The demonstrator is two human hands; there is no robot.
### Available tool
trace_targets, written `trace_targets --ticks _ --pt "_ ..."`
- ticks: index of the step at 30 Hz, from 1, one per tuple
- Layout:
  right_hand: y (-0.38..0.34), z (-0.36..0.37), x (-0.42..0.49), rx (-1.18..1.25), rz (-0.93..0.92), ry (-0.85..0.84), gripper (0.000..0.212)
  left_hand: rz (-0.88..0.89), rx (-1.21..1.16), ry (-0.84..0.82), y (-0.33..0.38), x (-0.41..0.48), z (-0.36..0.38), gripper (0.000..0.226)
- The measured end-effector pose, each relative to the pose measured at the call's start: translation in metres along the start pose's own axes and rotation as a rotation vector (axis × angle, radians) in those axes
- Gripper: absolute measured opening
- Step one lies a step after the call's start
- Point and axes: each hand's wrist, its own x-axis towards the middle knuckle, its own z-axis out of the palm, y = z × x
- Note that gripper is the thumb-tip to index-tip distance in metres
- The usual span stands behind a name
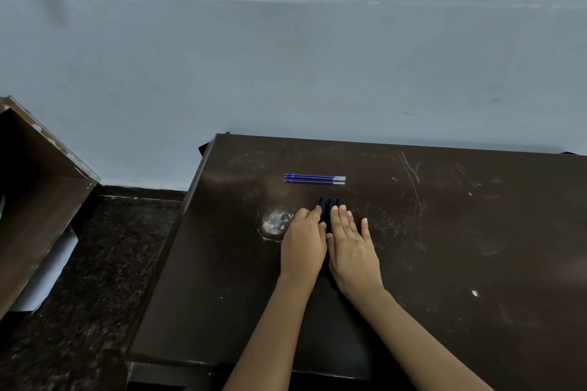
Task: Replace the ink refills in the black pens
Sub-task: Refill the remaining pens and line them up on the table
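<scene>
Two blue ink refills (315,179) lie side by side on the dark brown table (444,232), tips pointing left. Just nearer to me, a small bunch of black pens (330,205) lies lengthwise, far ends showing beyond my fingertips. My left hand (303,243) rests flat against the left side of the pens. My right hand (351,246) lies flat on their right side, fingers straight and touching them. Most of each pen is hidden between and under my hands.
A round worn patch (275,223) marks the table left of my left hand. A pale wall rises behind the table. A brown wooden cabinet (41,197) stands at the left across a dark speckled floor (95,263).
</scene>
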Motion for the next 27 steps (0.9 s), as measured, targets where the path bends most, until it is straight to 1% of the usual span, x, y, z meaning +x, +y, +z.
trace_targets --ticks 5,11,15,20,27 --pt "-0.012 0.004 0.000 -0.037 0.018 0.034 0.054 -0.010 0.008 -0.004 -0.007 0.001 -0.008 0.040" --pt "-0.046 0.008 0.004 -0.036 -0.002 -0.018 0.051 -0.063 0.055 0.054 -0.029 0.000 -0.028 0.038" --pt "-0.061 0.017 0.010 -0.012 -0.016 -0.053 0.054 -0.093 0.071 0.072 -0.040 0.001 -0.039 0.037" --pt "-0.067 0.019 0.015 0.080 -0.073 -0.061 0.073 -0.101 0.077 0.067 -0.044 0.003 -0.045 0.037" --pt "-0.065 0.017 0.015 0.165 -0.057 -0.078 0.079 -0.121 0.104 0.060 -0.041 0.002 -0.047 0.038"
